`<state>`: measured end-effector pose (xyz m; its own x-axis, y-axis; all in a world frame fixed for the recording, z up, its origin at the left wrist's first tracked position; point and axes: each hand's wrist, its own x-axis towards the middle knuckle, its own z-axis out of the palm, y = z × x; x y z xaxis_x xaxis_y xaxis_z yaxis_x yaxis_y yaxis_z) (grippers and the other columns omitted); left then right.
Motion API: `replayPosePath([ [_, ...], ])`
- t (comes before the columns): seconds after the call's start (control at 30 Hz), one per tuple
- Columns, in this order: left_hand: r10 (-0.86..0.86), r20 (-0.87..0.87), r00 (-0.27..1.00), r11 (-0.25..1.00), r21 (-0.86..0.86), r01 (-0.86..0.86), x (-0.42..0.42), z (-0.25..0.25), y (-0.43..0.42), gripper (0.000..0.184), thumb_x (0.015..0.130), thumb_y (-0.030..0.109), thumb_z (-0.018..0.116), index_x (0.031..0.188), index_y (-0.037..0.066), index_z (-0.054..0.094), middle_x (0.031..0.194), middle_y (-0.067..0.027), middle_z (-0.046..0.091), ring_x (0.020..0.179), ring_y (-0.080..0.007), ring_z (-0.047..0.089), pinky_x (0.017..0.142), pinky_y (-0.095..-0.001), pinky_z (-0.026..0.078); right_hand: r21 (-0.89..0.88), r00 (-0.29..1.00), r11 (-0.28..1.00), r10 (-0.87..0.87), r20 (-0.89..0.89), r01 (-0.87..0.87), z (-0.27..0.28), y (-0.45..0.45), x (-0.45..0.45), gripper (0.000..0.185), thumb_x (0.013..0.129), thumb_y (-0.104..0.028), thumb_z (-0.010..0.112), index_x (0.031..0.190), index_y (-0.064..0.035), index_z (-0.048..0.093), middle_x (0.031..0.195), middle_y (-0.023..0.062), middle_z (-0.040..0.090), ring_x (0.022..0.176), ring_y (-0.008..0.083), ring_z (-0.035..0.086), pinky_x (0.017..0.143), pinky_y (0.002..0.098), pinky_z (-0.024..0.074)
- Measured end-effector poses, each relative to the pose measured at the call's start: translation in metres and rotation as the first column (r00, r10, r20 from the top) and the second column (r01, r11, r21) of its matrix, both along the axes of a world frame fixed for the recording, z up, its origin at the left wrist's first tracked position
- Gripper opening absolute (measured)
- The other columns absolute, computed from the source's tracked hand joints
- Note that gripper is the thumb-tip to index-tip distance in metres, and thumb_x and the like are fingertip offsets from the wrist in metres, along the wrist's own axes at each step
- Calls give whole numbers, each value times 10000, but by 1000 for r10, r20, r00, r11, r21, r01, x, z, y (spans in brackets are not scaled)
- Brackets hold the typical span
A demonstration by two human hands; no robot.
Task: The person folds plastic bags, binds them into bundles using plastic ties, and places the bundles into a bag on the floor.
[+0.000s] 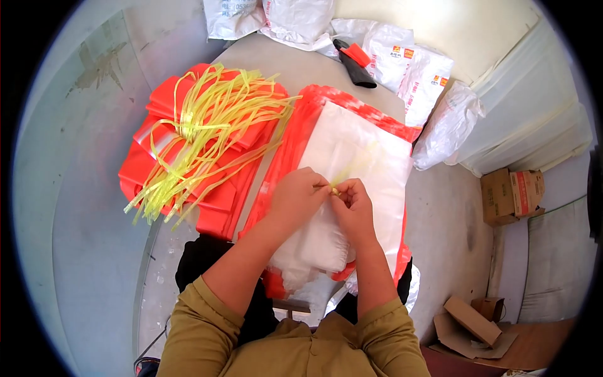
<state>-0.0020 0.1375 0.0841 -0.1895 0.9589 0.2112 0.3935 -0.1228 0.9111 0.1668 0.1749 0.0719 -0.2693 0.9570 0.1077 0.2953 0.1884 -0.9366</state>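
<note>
Over the stack of white plastic bags point(370, 141), my two hands meet with their fingertips nearly touching. My left hand point(298, 196) is closed, and so is my right hand point(355, 207). Between them both pinch a thin yellow plastic strip point(335, 188), blurred where it trails up and to the right. Just below, a gathered part of white plastic point(323, 245) hangs toward my lap. Red plastic edges point(292, 151) show around the white stack. To the left, a bundle of yellow strips point(213, 119) lies across folded red plastic bags point(147, 169).
White printed sacks point(383, 53) stand along the back, near a black and red object point(358, 63). At the right are a stacked cardboard box point(502, 198) and opened cardboard point(468, 327). A grey wall point(88, 188) rises on the left.
</note>
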Motion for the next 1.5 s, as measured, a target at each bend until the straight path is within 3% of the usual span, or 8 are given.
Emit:
replayPosePath([
  [0.07,3,-43,999,1000,5,-3,1,0,0,155,906,160,711,936,10,742,894,-146,691,873,-369,664,765,-459,528,-4,985,999,42,166,-42,5,0,4,128,945,-110,704,1060,-57,687,924,106,705,798,214,690,727,346,534],
  [0.27,41,-390,920,995,104,0,8,3,-2,139,962,148,604,900,24,620,897,-166,660,881,-398,634,771,-509,506,492,918,857,-59,393,-156,31,-11,-16,236,875,-39,696,1104,-95,710,1015,112,707,917,324,695,768,407,570],
  [0.57,50,-498,866,973,221,71,5,-8,-1,64,918,99,635,896,48,603,881,-137,639,847,-364,634,731,-486,512,678,919,722,-158,362,-142,24,-2,-15,238,827,15,720,1048,-74,727,987,113,708,915,319,693,775,410,576],
  [0.87,79,-352,933,977,213,-2,9,-7,-6,77,892,100,705,957,65,683,907,-112,641,879,-346,655,744,-457,533,493,953,866,-75,295,-84,17,-4,-6,230,837,22,717,1056,-46,714,991,134,706,860,311,688,761,380,565],
  [1.03,79,-338,938,984,178,-19,9,-7,-6,56,898,94,700,951,77,689,917,-106,649,882,-342,657,743,-456,532,81,992,995,-60,107,52,20,-6,-8,223,908,0,685,1126,-45,684,949,58,700,844,161,667,747,310,541],
  [1.17,89,-291,953,984,172,-39,10,-10,-4,45,898,90,699,942,82,698,905,-103,649,877,-343,658,741,-456,530,-239,978,960,101,-180,-143,27,3,0,212,928,-15,681,1139,-38,684,936,12,681,849,87,623,770,265,520],
  [1.27,78,-277,958,986,163,-33,8,-8,-4,43,898,87,698,939,77,703,901,-107,649,878,-344,659,740,-457,529,-252,984,953,149,-92,-168,20,8,8,215,923,3,676,1134,-33,694,955,17,687,840,92,616,784,256,516],
  [1.5,70,-248,966,981,190,-23,6,-15,-1,47,903,87,686,929,51,701,905,-122,657,882,-355,657,749,-465,529,140,991,987,70,113,-85,16,-1,-2,141,915,10,693,1047,-33,718,989,66,674,842,163,649,750,289,530],
])
